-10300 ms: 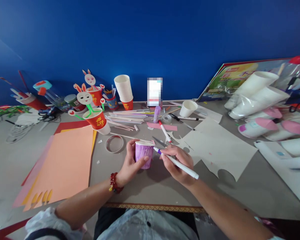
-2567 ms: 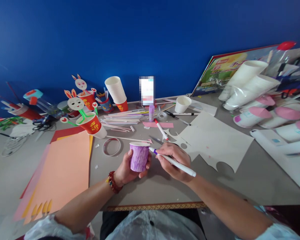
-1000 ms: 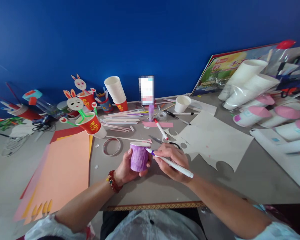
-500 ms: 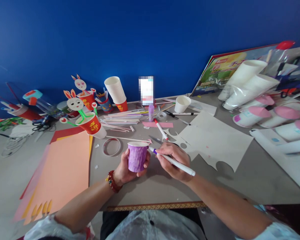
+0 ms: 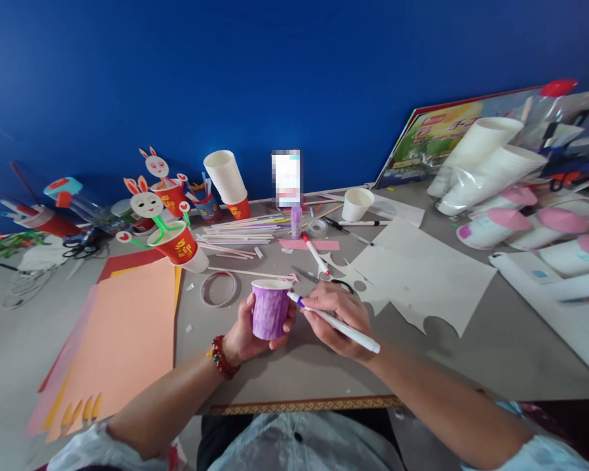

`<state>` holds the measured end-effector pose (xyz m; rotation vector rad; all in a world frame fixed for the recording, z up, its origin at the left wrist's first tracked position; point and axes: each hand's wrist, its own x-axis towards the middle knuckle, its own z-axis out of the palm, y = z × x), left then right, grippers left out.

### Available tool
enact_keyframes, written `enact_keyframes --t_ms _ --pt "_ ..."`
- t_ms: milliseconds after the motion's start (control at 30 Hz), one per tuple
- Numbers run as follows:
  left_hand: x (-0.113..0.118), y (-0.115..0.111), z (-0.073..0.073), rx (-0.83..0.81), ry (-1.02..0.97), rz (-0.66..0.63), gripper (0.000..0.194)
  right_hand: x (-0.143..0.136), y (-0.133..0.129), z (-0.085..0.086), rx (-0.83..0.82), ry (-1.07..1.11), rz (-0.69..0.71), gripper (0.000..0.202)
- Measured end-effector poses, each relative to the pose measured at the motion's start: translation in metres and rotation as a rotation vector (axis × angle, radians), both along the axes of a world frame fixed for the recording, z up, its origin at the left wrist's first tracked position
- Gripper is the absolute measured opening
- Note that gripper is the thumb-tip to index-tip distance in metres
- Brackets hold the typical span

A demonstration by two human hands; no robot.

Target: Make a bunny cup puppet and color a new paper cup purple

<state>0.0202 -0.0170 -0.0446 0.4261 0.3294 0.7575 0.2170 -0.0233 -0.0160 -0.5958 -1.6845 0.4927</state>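
A paper cup (image 5: pixel 268 311) with streaky purple colouring on its side stands upright in my left hand (image 5: pixel 243 333), whose fingers wrap around it from the left and behind. My right hand (image 5: pixel 341 318) is shut on a white marker (image 5: pixel 349 332) with a purple band. The marker's tip is at the right side of the cup, just below the rim; whether it touches cannot be made out. Behind the right hand lie scissors (image 5: pixel 305 273), partly hidden by it. A red-capped white marker (image 5: pixel 317 254) rests farther back.
Coloured paper sheets (image 5: pixel 132 320) lie at left, near a red rabbit cup (image 5: pixel 175 243) and a tape roll (image 5: pixel 218 289). Cut white paper (image 5: pixel 422 275) covers the right side. A phone (image 5: pixel 288 176), stacked cups (image 5: pixel 224 176), paper straws (image 5: pixel 243 230) and a white cup (image 5: pixel 358 204) stand or lie behind.
My right hand has moved slightly left and down, bringing the marker's tip closer to the cup's side. The cup sits a touch lower in my left hand's unchanged hold.
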Motion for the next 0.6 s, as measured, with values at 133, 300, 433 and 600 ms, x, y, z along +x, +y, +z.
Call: enact_keyframes --t_ms 133,300,433,600 --pt "-0.0005 -0.0002 -0.0016 0.018 0.003 -0.027 0.065 -0.0001 -0.0002 0.0018 0.018 -0.017 0.052 0.028" --pt "0.0019 -0.0007 0.0021 -0.008 -0.006 0.035 0.066 0.0005 0.0001 0.0003 -0.004 -0.005 -0.049 0.025" --pt "0.0024 0.0007 0.0056 -0.021 0.027 0.048 0.069 0.0004 0.0004 -0.0016 -0.001 -0.004 -0.03 0.027" --pt "0.0002 0.0024 0.0029 -0.049 0.036 0.051 0.051 -0.0002 0.0026 -0.0028 0.024 -0.007 0.004 0.029"
